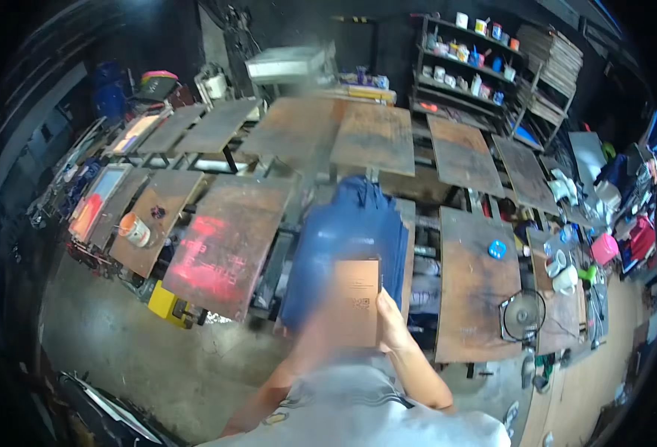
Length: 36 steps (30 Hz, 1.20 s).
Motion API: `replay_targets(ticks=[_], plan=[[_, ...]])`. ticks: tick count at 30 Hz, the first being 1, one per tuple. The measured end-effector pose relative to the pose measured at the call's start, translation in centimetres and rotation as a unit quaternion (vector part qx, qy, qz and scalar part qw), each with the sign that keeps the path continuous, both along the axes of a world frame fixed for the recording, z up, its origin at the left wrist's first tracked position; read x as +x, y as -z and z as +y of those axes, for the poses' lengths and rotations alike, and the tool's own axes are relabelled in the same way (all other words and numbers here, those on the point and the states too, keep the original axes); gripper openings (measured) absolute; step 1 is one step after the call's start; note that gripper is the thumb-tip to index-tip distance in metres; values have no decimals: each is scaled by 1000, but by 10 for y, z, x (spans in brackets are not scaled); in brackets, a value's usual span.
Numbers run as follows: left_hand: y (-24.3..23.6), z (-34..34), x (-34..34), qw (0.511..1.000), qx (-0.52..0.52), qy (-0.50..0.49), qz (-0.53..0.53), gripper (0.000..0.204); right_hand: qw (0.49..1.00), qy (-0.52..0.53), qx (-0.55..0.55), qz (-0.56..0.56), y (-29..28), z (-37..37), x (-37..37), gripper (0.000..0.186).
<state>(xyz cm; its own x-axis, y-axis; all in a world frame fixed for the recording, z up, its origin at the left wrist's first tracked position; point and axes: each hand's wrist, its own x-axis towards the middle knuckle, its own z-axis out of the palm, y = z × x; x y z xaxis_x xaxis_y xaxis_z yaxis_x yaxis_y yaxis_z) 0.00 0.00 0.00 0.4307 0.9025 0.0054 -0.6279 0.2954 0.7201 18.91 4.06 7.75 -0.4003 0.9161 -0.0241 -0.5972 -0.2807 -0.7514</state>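
Note:
A flat brown rectangular box (357, 298) with small print and a square code on its face is held upright in front of my body. My right hand (392, 322) grips its right edge, thumb along the side. On the left, my left hand (315, 331) is a blur against the box's lower left, so its fingers cannot be made out. Just beyond the box, a stack of dark blue garments (347, 223) covers a board, with cloth bunched at its far end.
Brown boards stand in two rows, among them a pink-stained board (220, 249). A white bucket (134, 229) sits on a left board. To the right are a blue tape roll (497, 249) and a small round fan (523, 316). Shelves of containers (466, 63) stand behind.

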Motion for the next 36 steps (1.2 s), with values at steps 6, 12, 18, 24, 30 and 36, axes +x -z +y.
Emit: replay_targets(ticks=[6,12,18,24,30,36], plan=[[-14,-14,1,981,125,68,128,115,986,119,-112,32,64,-38,-14,50],[-18,-20,4,982,68,147,92,113,963,184,-165,108,82,-71,-22,52],[-10,-19,2,969,94,196,117,103,952,274,-130,44,92,-90,-32,53],[41,-29,9,950,139,181,212,58,921,340,-62,-178,104,-124,-28,58],[22,-39,25,913,100,263,294,46,951,302,-38,-50,120,-156,9,66],[28,-79,68,943,59,201,259,49,920,165,-81,347,77,-212,91,62]])
